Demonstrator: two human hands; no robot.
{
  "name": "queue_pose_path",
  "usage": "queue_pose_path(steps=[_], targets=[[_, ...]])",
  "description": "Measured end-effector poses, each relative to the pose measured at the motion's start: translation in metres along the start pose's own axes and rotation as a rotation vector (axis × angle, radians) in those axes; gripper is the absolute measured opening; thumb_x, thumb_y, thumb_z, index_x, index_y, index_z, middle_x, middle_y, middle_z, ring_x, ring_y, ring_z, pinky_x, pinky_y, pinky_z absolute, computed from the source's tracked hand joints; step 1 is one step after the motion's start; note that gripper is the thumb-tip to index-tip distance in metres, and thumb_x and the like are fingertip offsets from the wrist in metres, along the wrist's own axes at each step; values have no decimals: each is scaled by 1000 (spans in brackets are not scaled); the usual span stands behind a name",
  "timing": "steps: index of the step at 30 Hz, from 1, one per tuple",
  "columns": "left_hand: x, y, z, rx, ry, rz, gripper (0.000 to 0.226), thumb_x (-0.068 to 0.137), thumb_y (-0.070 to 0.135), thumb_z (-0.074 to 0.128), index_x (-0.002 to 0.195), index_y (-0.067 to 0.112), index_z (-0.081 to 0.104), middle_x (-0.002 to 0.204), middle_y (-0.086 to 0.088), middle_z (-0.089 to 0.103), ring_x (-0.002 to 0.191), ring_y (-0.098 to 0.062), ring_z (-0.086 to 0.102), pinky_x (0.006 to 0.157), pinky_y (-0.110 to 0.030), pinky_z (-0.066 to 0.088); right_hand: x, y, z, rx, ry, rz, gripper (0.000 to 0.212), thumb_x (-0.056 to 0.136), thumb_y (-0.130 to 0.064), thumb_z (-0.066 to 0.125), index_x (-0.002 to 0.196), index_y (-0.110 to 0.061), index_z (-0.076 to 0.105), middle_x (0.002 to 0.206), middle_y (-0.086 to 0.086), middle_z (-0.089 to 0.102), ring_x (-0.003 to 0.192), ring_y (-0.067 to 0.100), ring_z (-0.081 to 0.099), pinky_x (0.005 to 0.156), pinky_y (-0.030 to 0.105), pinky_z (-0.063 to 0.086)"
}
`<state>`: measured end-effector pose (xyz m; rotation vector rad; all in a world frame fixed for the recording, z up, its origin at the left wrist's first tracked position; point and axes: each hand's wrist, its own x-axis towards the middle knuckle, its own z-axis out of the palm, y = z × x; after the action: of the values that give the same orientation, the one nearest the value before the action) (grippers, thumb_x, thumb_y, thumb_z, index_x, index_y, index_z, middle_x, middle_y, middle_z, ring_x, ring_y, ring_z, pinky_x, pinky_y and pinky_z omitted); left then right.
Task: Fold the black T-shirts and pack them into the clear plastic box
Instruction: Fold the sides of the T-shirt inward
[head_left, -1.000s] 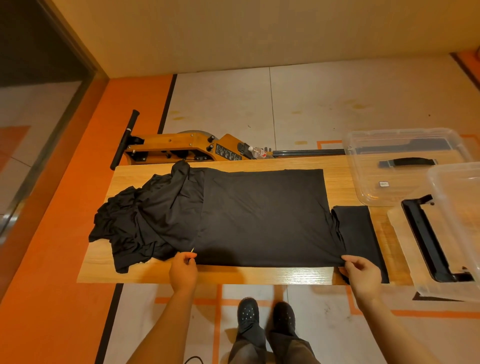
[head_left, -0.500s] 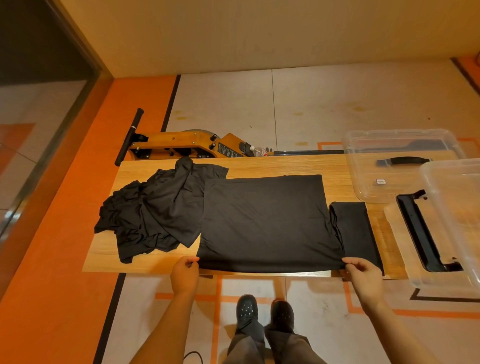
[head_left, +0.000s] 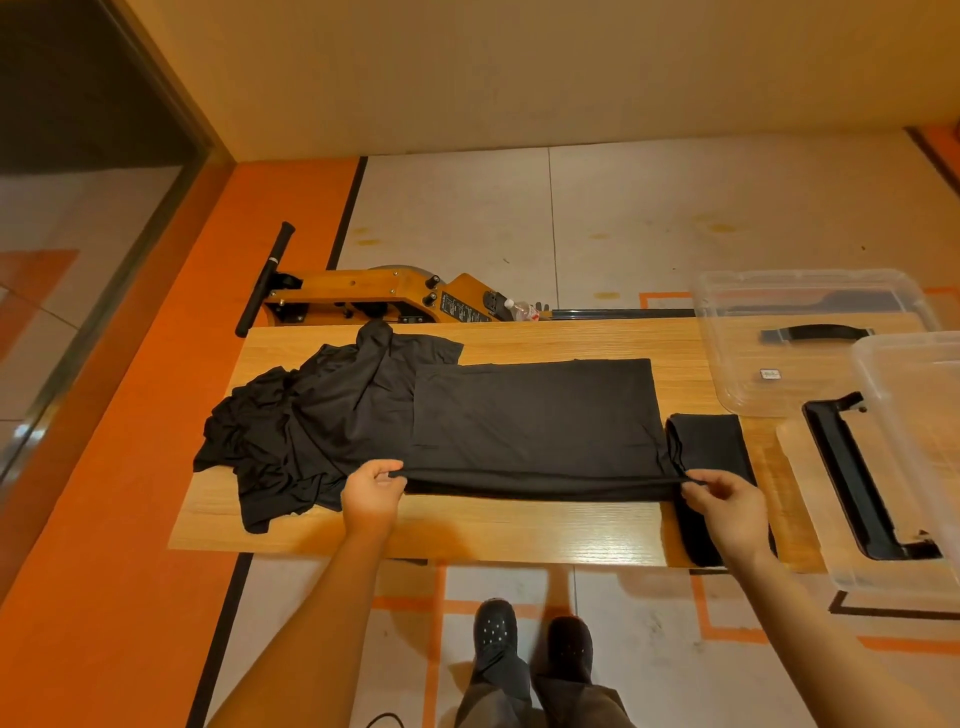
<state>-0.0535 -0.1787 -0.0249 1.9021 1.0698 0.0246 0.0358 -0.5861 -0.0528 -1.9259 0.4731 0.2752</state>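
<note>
Mid-frame on the surface (head_left: 519, 535), the left hand (head_left: 371, 493) and right hand (head_left: 724, 501) pinch their fingers on one T-shirt's (head_left: 535, 421) near edge, half folded; a heap (head_left: 306, 426) waits at left; the box (head_left: 914, 457), right, looks unpacked.

We see black T-shirts (head_left: 530, 415) on a light wood-grain desk (head_left: 519, 530), with a clear plastic box (head_left: 909, 457) carrying a black handle right of the desk's middle. Beyond the desk lies an orange-yellow machine (head_left: 363, 299) with black fittings. Beside the desk, the floor (head_left: 649, 218) is pale grey with orange bands and black stripes.
</note>
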Motion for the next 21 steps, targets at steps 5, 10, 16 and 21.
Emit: queue_pose_path(steps=[5, 10, 16, 21], targets=[[25, 26, 2, 34, 12, 92, 17, 91, 7, 63, 107, 3, 68, 112, -16, 67, 111, -28, 59, 84, -29, 44, 29, -29, 18, 13, 29, -38, 15, 91, -9, 66, 105, -9, 70, 93, 8, 71, 91, 24, 69, 90, 43, 56], [51, 45, 9, 70, 6, 114, 16, 93, 10, 61, 108, 6, 67, 113, -13, 66, 110, -27, 59, 88, -34, 46, 55, -59, 36, 8, 59, -37, 5, 91, -10, 66, 92, -14, 70, 85, 8, 71, 84, 25, 68, 87, 42, 56], [90, 63, 15, 128, 28, 78, 16, 92, 13, 63, 105, 9, 70, 104, -9, 69, 103, -27, 61, 90, -37, 49, 92, -80, 41, -3, 54, -39, 8, 93, -10, 63, 95, -6, 70, 86, 10, 69, 87, 27, 67, 83, 37, 55], [124, 91, 21, 146, 48, 59, 17, 91, 15, 63, 106, 11, 71, 103, -8, 69, 102, -27, 61, 91, -38, 49, 126, -97, 47, -68, 58, -59, 10, 92, -15, 66, 96, -7, 72, 90, 9, 71, 88, 26, 65, 82, 37, 53]])
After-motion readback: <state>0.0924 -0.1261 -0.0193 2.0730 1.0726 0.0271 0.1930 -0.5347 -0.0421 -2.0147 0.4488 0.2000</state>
